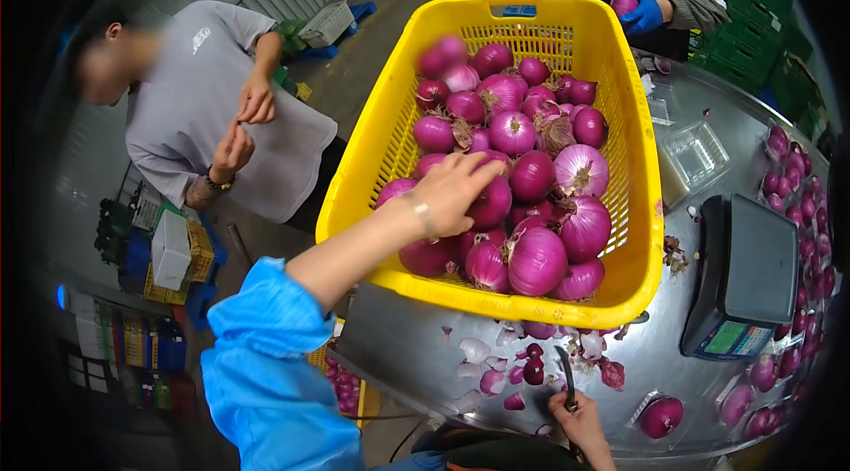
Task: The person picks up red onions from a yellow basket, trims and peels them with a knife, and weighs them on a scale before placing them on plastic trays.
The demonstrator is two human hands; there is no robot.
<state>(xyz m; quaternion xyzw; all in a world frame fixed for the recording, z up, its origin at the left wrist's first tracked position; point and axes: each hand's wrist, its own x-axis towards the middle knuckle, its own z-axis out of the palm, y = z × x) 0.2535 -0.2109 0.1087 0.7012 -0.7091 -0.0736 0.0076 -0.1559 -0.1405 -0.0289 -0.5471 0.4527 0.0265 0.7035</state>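
Note:
My left hand [456, 192] reaches into a yellow plastic crate [354, 179] heaped with red onions. Its fingers curl over one red onion [491, 208], whose lower part is hidden among the others. Beside that hand lie more red onions, a large one [537, 260] with papery skin among them. My right hand [580, 422], low over the steel table [398, 338], is closed around the handle of a knife [567, 374] with a dark, narrow blade pointing away from me. Peeled skins and onion scraps [487, 365] lie left of the knife.
A digital scale [753, 267] stands right of the crate, near a clear plastic tray [695, 157]. Packed onions [801, 196] line the right edge. A person in grey [230, 99] stands at left; another with a blue glove [646, 15] holds an onion at the back.

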